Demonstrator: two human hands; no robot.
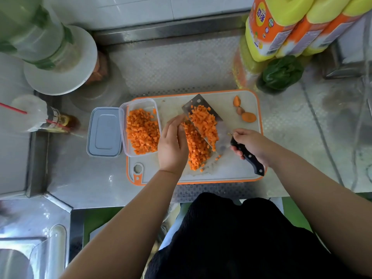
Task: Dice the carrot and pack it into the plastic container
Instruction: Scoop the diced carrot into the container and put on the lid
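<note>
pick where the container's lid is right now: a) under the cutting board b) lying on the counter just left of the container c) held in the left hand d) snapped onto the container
b: the lid lies flat on the steel counter, right beside the left wall of the open plastic container, which already holds diced carrot.

1. Orange diced carrot [142, 132] fills a clear plastic container [123, 125].
2. White cutting board [231, 170] carries an orange rim.
3. Cleaver handle [248, 158] is black.
4. Yellow bottles [267, 27] wear orange labels.
5. Lid [104, 131] is grey.
</note>
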